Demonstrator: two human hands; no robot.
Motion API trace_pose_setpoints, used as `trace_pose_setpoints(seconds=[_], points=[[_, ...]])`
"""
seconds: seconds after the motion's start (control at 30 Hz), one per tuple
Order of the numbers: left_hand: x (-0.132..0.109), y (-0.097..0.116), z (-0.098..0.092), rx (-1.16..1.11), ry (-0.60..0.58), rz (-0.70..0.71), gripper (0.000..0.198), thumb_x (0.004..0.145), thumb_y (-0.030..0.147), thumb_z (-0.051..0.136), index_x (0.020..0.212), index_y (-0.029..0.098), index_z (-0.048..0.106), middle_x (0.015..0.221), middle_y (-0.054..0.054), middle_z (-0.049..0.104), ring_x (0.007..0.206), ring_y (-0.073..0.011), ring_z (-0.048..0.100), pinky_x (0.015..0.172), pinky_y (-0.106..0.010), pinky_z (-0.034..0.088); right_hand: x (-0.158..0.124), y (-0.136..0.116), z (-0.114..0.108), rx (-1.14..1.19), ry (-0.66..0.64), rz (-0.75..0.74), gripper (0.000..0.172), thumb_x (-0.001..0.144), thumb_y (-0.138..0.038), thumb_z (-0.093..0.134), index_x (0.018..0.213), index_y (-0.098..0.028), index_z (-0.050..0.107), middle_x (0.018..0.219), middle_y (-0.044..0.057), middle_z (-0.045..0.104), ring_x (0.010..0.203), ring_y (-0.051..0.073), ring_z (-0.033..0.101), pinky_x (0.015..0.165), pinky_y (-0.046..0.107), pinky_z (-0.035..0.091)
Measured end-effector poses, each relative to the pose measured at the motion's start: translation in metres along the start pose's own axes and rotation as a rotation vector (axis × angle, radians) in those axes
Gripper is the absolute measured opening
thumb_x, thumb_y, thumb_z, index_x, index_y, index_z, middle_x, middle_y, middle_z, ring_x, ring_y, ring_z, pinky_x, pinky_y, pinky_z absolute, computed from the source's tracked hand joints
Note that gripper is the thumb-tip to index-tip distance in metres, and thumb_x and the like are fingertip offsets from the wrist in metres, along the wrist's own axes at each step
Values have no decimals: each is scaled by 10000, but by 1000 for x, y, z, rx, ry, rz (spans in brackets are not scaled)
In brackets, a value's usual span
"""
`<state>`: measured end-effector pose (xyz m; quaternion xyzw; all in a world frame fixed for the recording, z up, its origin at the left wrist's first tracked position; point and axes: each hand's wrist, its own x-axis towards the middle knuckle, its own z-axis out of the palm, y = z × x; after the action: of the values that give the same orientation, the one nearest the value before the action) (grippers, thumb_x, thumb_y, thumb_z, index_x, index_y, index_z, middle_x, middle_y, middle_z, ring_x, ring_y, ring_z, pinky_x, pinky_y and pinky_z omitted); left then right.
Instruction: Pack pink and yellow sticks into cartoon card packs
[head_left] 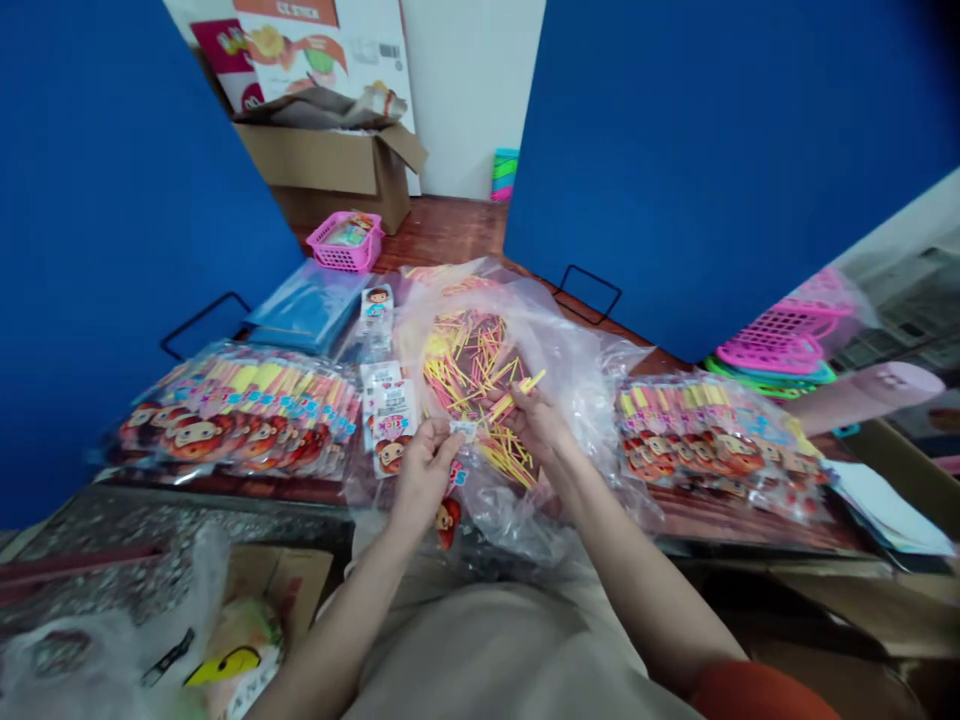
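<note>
Sticks (469, 370) lie heaped between and beyond the left hand (426, 455), pinching a packet (454, 476), and right hand (536, 420), closed on several; a loose pinch could scatter them, a slack packet snag them.

We have the plastic bag (577, 345) on the table (457, 228), sticks (465, 350) in it. Left of the bag we see cards (394, 430) just beside it, then a packet pile (240, 415) farther out; right of it, a second packet batch (690, 440), then papers (892, 510). Behind-left of the bag, we've got a basket (343, 245), and farther back a carton (319, 165).
</note>
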<state>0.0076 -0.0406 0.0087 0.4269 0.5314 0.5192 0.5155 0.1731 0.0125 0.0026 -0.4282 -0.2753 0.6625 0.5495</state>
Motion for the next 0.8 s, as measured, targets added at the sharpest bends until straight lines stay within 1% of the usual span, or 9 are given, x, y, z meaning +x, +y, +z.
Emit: trace_pose_setpoints(seconds=[0.07,0.13,0.2,0.3,0.4,0.47,0.57,0.67,0.8], points=[[-2,2,0,-21,7,-11,264,697,388,712,733,189,542,577,68,477,532,-91,405,525,-205,326,-5,0,4,35,-2,-31,350,763,-456,718,834,-223,465,778,72,742,857,258,734,710,386,596],[-4,4,-1,-21,-18,-43,275,704,397,708,671,180,542,544,72,442,503,-80,363,498,-205,296,-9,-3,10,53,6,-91,363,745,-456,736,847,-225,475,778,52,739,874,251,733,737,382,596],[-5,5,-1,-36,-46,-77,293,689,415,722,639,169,570,543,61,465,500,-76,372,493,-206,299,-12,-9,17,47,9,-165,355,756,-470,724,859,-231,481,772,31,731,889,240,729,758,375,592],[-6,5,0,-87,-56,-133,311,641,434,764,641,158,619,560,43,524,502,-74,421,491,-203,328,-18,-20,28,13,-11,-274,319,803,-491,667,876,-239,486,782,17,719,906,223,720,768,359,581],[-7,4,2,-135,-60,-218,332,610,450,791,664,154,650,536,39,537,455,-68,418,441,-198,318,-25,-29,37,-37,-63,-348,280,841,-486,617,898,-246,485,822,13,715,902,202,710,747,331,567],[-8,4,3,-159,-68,-263,343,597,458,803,680,154,665,515,42,528,422,-62,398,410,-196,304,-29,-30,40,-107,-109,-353,265,866,-491,582,905,-246,489,860,18,716,892,187,702,726,310,555],[-9,6,5,-188,-84,-296,345,584,453,817,678,155,672,490,47,513,398,-56,389,392,-192,301,-33,-26,40,-223,-155,-335,284,889,-518,546,915,-237,510,897,29,718,872,173,686,702,288,535],[-9,7,6,-224,-85,-314,358,552,447,839,672,151,677,503,42,537,410,-55,411,404,-189,332,-34,-19,39,-282,-190,-344,317,901,-533,532,915,-217,549,893,37,718,852,167,670,699,277,512],[-8,7,7,-262,-73,-318,370,532,441,854,680,145,689,544,31,581,444,-58,444,428,-186,362,-35,-16,38,-309,-178,-390,307,909,-514,542,927,-210,583,877,34,717,836,162,654,735,282,493]])
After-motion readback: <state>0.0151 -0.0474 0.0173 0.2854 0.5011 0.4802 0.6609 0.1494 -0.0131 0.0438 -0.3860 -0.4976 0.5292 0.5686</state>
